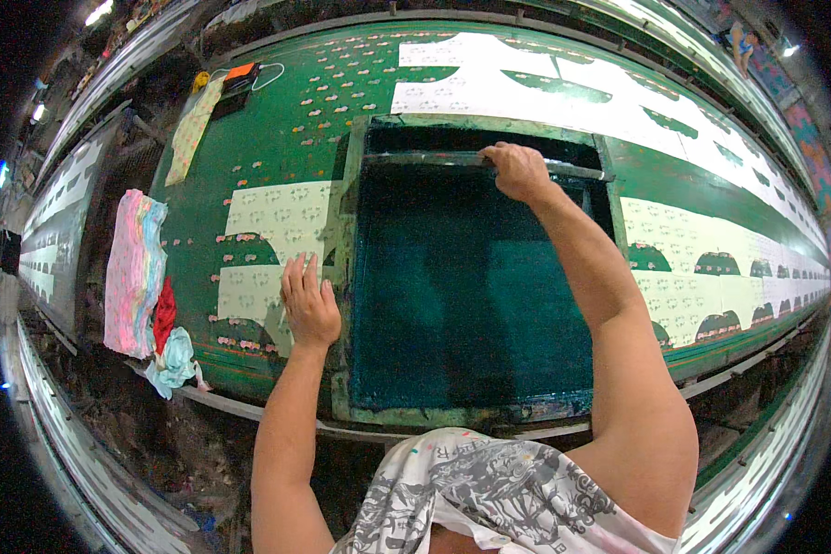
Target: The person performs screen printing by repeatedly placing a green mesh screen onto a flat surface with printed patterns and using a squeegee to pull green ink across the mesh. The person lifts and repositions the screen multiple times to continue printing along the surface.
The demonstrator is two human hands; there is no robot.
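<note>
A large screen-printing frame (340,383) with dark teal mesh lies flat on the green table in front of me. Across its far end rests a long squeegee (415,161). My right hand (519,172) reaches over the frame, its fingers wrapped round the squeegee's top edge right of the middle. My left hand (310,300) is beside the frame's left side, over a pale printed fabric piece (280,210), fingers stretched out and holding nothing. Whatever lies beneath the mesh is hard to make out.
White cut fabric pieces (526,97) run along the table's far side, and printed ones (683,235) to the right. Folded pastel cloths (134,277), a red cloth (164,319) and a light blue rag (174,362) lie left. An orange-and-black device (240,76) sits at the far left.
</note>
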